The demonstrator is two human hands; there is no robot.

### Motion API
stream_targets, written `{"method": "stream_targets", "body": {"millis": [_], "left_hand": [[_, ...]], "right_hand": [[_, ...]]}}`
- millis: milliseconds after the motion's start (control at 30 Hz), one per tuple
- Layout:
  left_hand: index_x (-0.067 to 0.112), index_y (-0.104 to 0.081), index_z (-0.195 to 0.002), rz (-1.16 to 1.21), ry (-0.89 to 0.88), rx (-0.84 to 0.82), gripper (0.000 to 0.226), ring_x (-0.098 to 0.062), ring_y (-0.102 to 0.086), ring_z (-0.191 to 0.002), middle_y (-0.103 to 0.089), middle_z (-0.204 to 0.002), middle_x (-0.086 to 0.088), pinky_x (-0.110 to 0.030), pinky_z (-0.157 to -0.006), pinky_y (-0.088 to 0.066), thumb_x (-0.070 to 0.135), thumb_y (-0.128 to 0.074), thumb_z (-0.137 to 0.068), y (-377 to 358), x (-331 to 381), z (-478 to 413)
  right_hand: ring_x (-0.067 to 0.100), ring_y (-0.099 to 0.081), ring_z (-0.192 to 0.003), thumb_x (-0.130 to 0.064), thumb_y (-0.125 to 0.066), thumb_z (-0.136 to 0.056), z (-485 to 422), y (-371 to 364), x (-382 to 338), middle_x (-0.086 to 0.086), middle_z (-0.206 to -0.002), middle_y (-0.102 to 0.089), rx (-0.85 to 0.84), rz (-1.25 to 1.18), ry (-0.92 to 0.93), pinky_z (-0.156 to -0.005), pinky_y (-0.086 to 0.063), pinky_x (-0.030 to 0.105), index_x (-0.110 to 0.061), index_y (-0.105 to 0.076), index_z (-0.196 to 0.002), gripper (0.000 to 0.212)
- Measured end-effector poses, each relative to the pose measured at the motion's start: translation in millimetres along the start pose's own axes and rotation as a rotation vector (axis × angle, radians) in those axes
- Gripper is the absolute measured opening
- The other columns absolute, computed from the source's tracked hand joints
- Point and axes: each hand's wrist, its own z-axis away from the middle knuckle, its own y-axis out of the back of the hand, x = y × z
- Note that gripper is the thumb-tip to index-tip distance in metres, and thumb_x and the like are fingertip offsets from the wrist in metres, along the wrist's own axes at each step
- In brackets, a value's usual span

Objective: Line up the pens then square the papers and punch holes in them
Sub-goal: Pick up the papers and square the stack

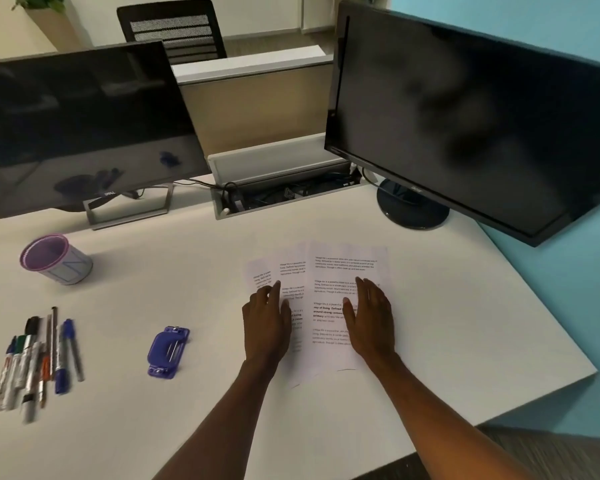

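On the papers (347, 271) we read "Village life is a peaceful"; left of them, the left monitor (84, 126) seems to say "DELL", though blurred.

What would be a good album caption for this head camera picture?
Both hands flat on fanned papers, pens lined up at left, blue hole punch waiting between.

An office: two monitors (84, 123) on a partitioned desk (465, 306), mesh chair (174, 29) behind.

Two bare forearms, no sleeves, left hand (265, 315), right hand (373, 315), no rings or watch
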Motion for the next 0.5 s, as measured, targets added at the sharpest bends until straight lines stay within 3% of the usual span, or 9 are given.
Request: {"method": "stream_targets", "body": {"millis": [333, 500], "left_hand": [[0.007, -0.043, -0.152, 0.100, 0.317, -0.073, 0.059, -0.036, -0.049, -0.132, -0.048, -0.146, -0.014, -0.049, -0.110, -0.045, 0.032, -0.061, -0.102, -21, 18, -25], [0.008, -0.047, -0.147, 0.108, 0.391, -0.039, 0.053, -0.037, -0.051, -0.126, -0.050, -0.136, -0.015, -0.048, -0.107, -0.045, 0.028, -0.063, -0.100, -26, 20, -26]], "right_hand": [[0.035, -0.045, -0.134, -0.049, -0.058, -0.095, -28, 7, 25, 0.016, -0.149, -0.045, 0.037, 0.126, -0.203, -0.112, -0.037, 0.050, -0.012, -0.041, -0.148, 0.067], [0.036, -0.042, -0.133, -0.055, -0.059, -0.092, -27, 3, 26, 0.017, -0.148, -0.044, -0.008, 0.182, -0.190, -0.109, -0.037, 0.050, -0.013, -0.040, -0.150, 0.074]]}}
